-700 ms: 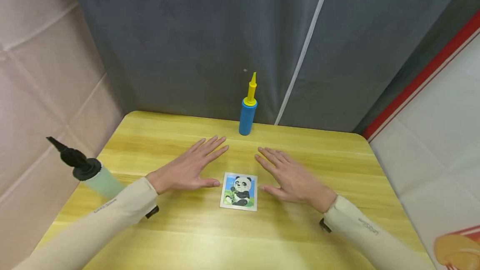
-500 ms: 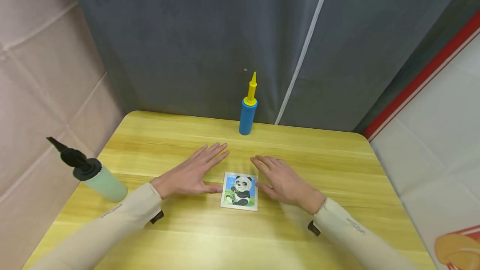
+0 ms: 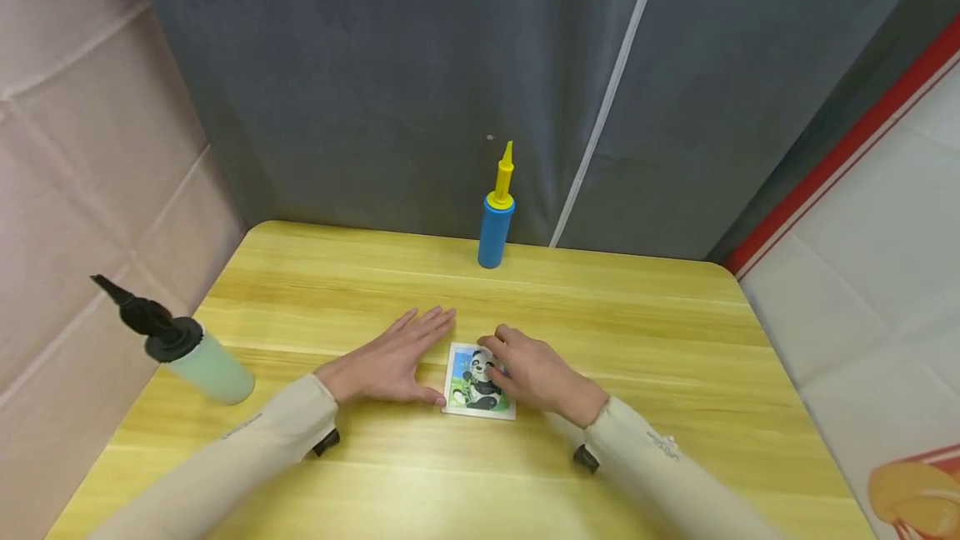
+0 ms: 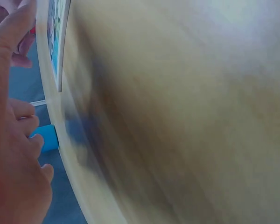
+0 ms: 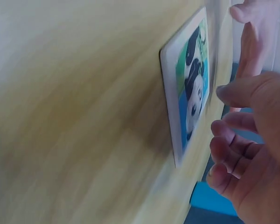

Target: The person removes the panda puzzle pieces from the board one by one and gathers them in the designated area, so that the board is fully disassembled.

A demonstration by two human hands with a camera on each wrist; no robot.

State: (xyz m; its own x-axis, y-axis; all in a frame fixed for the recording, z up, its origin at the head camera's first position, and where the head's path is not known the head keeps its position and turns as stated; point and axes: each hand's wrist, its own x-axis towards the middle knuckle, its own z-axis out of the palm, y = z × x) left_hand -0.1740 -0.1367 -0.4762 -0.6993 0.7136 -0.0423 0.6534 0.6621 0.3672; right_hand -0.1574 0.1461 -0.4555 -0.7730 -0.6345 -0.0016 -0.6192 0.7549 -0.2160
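Panda card: lies flat on the table, near the front middle, picture side up; both hands flank it, so it reads as the thing being worked on.
Right hand: fingers curled down over the card's right half, tips on its face and far edge. The wrist view shows the fingers bent just above the picture; whether the grip has actually closed on the edge, I cannot tell.
Left hand: flat, fingers straight, palm on the table, thumb tip against the card's left edge; probably placed there to stop the card sliding.
Green pump: black nozzle, at the left table edge, tilted, well apart from the hands.
Blue pump: yellow nozzle, upright at the far edge, against the grey curtain.
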